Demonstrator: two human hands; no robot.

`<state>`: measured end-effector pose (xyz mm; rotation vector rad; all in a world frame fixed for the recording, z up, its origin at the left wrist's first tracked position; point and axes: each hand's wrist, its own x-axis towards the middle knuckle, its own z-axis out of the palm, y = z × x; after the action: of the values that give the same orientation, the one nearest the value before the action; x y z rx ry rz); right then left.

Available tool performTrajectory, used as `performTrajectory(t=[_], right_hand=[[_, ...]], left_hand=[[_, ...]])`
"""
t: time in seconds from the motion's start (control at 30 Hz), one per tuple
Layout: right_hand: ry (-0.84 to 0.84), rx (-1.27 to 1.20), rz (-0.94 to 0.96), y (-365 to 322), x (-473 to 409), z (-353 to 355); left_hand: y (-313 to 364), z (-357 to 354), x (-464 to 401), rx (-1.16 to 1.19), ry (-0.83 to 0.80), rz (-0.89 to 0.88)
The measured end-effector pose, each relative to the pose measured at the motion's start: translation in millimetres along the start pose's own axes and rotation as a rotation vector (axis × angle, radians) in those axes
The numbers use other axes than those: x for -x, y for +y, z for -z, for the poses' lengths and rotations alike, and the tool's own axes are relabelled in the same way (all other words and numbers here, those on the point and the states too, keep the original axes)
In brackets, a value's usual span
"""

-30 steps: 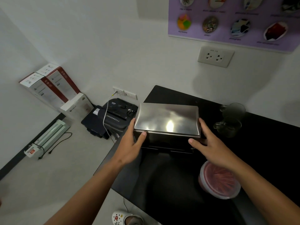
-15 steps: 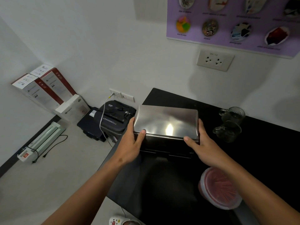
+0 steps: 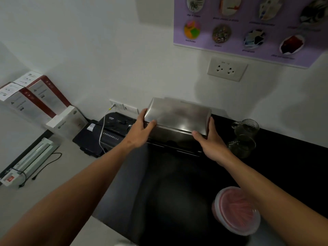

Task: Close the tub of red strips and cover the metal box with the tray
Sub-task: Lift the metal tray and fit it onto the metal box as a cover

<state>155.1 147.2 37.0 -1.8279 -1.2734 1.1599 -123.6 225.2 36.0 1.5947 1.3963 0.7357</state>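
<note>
A shiny steel tray [image 3: 177,115] lies upside down over the dark metal box [image 3: 174,145] at the back of the black table [image 3: 159,192]. My left hand [image 3: 140,132] grips the tray's left end, thumb on top. My right hand [image 3: 211,142] holds its right front corner the same way. Only the box's front edge shows below the tray. The round clear tub of red strips [image 3: 236,210] stands at the table's near right with its lid on, partly behind my right forearm.
Two glass mugs [image 3: 244,137] stand just right of the box. Left of the table, a black shredder [image 3: 113,132] with a white cable sits on the floor, with cartons [image 3: 35,98] and a laminator [image 3: 30,160] beyond. A wall socket [image 3: 226,69] is above.
Both hands closed onto the tray's ends; the right hand came in from the front. Tray and box have moved toward the back wall.
</note>
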Motion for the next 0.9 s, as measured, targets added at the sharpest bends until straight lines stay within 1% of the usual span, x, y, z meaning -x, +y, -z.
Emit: performTrajectory(t=[0.23, 0.4, 0.6, 0.9], right_hand=[[0.065, -0.017, 0.054, -10.4, -35.6, 5.0], [0.088, -0.042, 0.042, -19.6, -55.1, 6.5], [0.092, -0.057, 0.012, -24.2, -75.7, 11.5], [0.105, -0.044, -0.003, -25.6, -89.5, 12.3]], left_hand=[[17.1, 2.8, -48.1, 0.057, -0.067, -0.065], [21.5, 3.5, -76.8, 0.028, -0.050, -0.074], [23.8, 1.1, -93.6, 0.059, -0.040, -0.081], [26.3, 1.7, -109.6, 0.084, -0.067, -0.113]])
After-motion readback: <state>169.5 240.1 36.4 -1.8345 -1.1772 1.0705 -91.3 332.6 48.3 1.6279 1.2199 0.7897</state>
